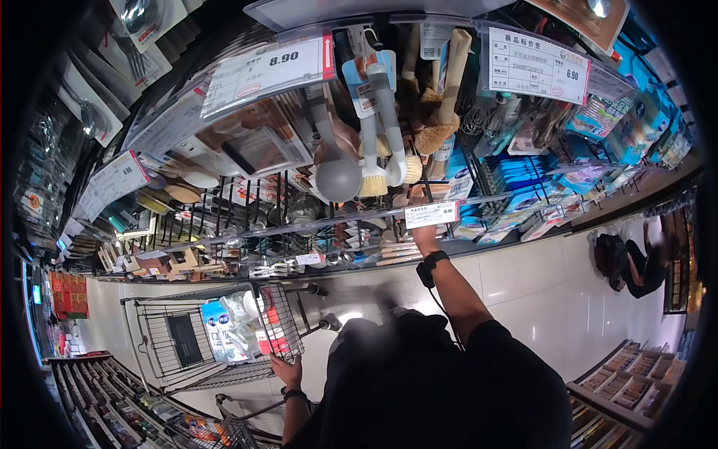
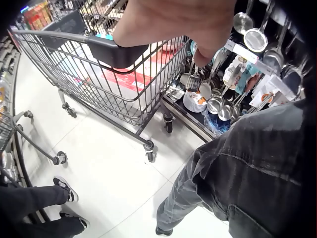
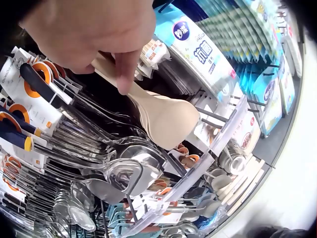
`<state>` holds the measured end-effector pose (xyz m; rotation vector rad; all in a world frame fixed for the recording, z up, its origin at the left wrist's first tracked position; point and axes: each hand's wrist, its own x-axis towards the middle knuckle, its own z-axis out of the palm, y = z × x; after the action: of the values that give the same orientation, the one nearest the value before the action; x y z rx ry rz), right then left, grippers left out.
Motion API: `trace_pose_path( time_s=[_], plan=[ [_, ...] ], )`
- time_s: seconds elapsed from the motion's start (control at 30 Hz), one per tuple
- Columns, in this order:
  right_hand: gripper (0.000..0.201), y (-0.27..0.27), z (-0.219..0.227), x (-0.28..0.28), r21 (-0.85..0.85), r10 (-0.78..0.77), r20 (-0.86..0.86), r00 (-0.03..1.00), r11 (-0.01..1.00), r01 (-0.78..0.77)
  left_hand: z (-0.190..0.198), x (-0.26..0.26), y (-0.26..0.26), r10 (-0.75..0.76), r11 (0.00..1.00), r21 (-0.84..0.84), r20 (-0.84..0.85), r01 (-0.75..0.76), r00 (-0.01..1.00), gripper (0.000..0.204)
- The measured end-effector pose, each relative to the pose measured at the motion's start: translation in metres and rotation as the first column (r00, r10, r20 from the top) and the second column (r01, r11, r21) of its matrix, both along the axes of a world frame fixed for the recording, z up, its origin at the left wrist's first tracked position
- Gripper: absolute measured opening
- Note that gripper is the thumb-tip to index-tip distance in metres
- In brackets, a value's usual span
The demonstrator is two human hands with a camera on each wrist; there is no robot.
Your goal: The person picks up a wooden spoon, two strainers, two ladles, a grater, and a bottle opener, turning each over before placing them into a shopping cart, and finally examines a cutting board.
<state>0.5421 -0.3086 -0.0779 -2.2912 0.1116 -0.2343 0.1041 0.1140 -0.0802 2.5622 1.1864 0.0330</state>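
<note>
My left hand (image 1: 286, 368) grips the end rim of a wire shopping cart (image 1: 176, 378). In the left wrist view, that hand (image 2: 176, 25) lies over the rim near the black corner piece (image 2: 116, 52). Out at the rack, my right hand (image 1: 425, 239) is partly hidden behind a price label (image 1: 431, 214). The right wrist view shows the hand (image 3: 99, 32) with fingers around the handle of a beige spatula (image 3: 171, 121), broad end down. More beige ones hang stacked behind it. Metal ladles (image 3: 133, 166) and dark-handled utensils hang beside it.
Blue and white packages (image 1: 228, 333) lie in the cart, along with a red and white one (image 1: 275, 322). Grey-handled brushes (image 1: 374, 127) and a grey ladle (image 1: 336, 176) hang higher up. Another person (image 1: 643, 262) crouches far right. Dark-trousered legs (image 2: 47, 198) stand beyond the cart.
</note>
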Motion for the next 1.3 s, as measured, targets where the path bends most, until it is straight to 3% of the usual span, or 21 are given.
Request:
trace_pose_path(
  time_s=[0.07, 0.17, 0.23, 0.27, 0.3, 0.37, 0.4, 0.43, 0.53, 0.57, 0.63, 0.77, 0.83, 0.87, 0.9, 0.97, 1.03, 1.1, 1.17, 1.23, 1.3],
  plan=[
    [0.043, 0.001, 0.007, 0.001, -0.042, -0.014, 0.07, 0.997, 0.999, 0.017, -0.002, 0.0, 0.0, 0.001, 1.0, 0.008, -0.008, -0.001, 1.0, 0.11],
    [0.038, -0.001, 0.007, 0.0, -0.085, 0.071, -0.055, 0.996, 0.994, -0.075, -0.001, 0.003, 0.0, -0.044, 0.999, 0.018, 0.019, 0.043, 0.999, 0.11],
    [0.017, 0.005, 0.031, -0.01, 0.209, -0.066, -0.007, 0.998, 0.976, 0.066, 0.002, 0.005, -0.003, -0.018, 1.0, 0.005, -0.002, 0.018, 1.0, 0.11],
    [0.015, 0.006, 0.024, -0.009, 0.204, -0.088, 0.097, 0.991, 0.977, 0.067, 0.003, 0.007, -0.003, -0.021, 1.0, 0.013, 0.009, 0.021, 1.0, 0.11],
    [0.015, 0.007, 0.029, -0.011, 0.202, -0.088, 0.099, 0.991, 0.977, 0.067, 0.0, 0.009, -0.002, -0.022, 1.0, 0.012, 0.01, 0.022, 1.0, 0.11],
    [0.015, 0.009, 0.05, -0.023, 0.032, -0.106, 0.152, 0.983, 0.994, 0.102, -0.006, 0.004, 0.001, -0.043, 0.998, 0.041, 0.025, 0.041, 0.999, 0.11],
    [0.017, 0.011, 0.074, -0.029, 0.103, -0.113, 0.001, 0.994, 0.988, 0.112, -0.003, 0.004, 0.0, -0.045, 0.999, 0.028, 0.012, 0.045, 0.999, 0.11],
    [0.024, 0.008, 0.057, -0.024, 0.019, -0.048, 0.103, 0.994, 0.999, 0.046, -0.004, 0.004, 0.0, -0.04, 0.999, 0.025, 0.003, 0.04, 0.999, 0.11],
    [0.023, 0.006, 0.054, -0.036, -0.089, -0.077, 0.012, 0.997, 0.993, 0.078, -0.001, 0.0, 0.006, -0.061, 0.997, -0.056, 0.002, 0.061, 0.998, 0.108],
    [0.035, 0.01, 0.058, -0.038, -0.098, -0.125, 0.041, 0.991, 0.987, 0.129, -0.002, -0.002, 0.01, -0.054, 0.997, -0.059, 0.0, 0.054, 0.999, 0.108],
    [0.037, 0.011, 0.066, -0.047, -0.09, -0.137, -0.047, 0.989, 0.987, 0.132, -0.003, -0.007, 0.016, -0.113, 0.986, -0.119, 0.05, 0.118, 0.992, 0.109],
    [0.043, 0.017, 0.072, -0.064, -0.079, -0.203, 0.004, 0.979, 0.976, 0.203, 0.003, -0.01, 0.02, -0.182, 0.97, -0.153, 0.042, 0.186, 0.982, 0.11],
    [0.035, 0.018, 0.049, -0.07, 0.054, -0.247, 0.052, 0.968, 0.968, 0.244, 0.007, -0.009, 0.027, -0.196, 0.962, -0.19, 0.033, 0.199, 0.98, 0.11],
    [0.023, 0.012, 0.023, -0.072, 0.231, -0.222, 0.025, 0.975, 0.95, 0.21, 0.009, -0.009, 0.031, -0.211, 0.949, -0.235, 0.016, 0.208, 0.977, 0.11],
    [0.023, 0.017, 0.021, -0.078, 0.225, -0.214, 0.03, 0.976, 0.953, 0.203, 0.011, -0.011, 0.034, -0.222, 0.936, -0.282, -0.003, 0.212, 0.975, 0.11],
    [0.026, 0.029, 0.022, -0.09, 0.637, -0.39, 0.194, 0.9, 0.748, 0.187, 0.014, -0.013, 0.044, -0.239, 0.923, -0.317, -0.034, 0.216, 0.97, 0.107],
    [0.031, 0.034, 0.038, -0.108, 0.675, -0.358, 0.176, 0.917, 0.722, 0.153, 0.017, -0.019, 0.055, -0.297, 0.848, -0.437, 0.077, 0.3, 0.952, 0.104],
    [0.023, 0.051, 0.074, -0.13, 0.817, -0.407, 0.119, 0.905, 0.558, 0.144, 0.015, -0.021, 0.067, -0.316, 0.846, -0.433, 0.066, 0.312, 0.947, 0.099],
    [0.027, 0.066, 0.126, -0.163, 0.772, -0.37, 0.12, 0.921, 0.618, 0.148, 0.02, -0.018, 0.08, -0.374, 0.775, -0.54, 0.028, 0.33, 0.927, 0.094],
    [0.03, 0.076, 0.163, -0.189, 0.689, -0.253, 0.072, 0.965, 0.712, 0.136, 0.055, 0.001, 0.082, -0.407, 0.749, -0.578, -0.015, 0.324, 0.914, 0.087],
    [0.033, 0.089, 0.192, -0.207, 0.752, -0.133, 0.065, 0.989, 0.658, 0.039, 0.092, 0.021, 0.08, -0.519, 0.684, -0.553, 0.09, 0.476, 0.85, 0.083]
  ],
)
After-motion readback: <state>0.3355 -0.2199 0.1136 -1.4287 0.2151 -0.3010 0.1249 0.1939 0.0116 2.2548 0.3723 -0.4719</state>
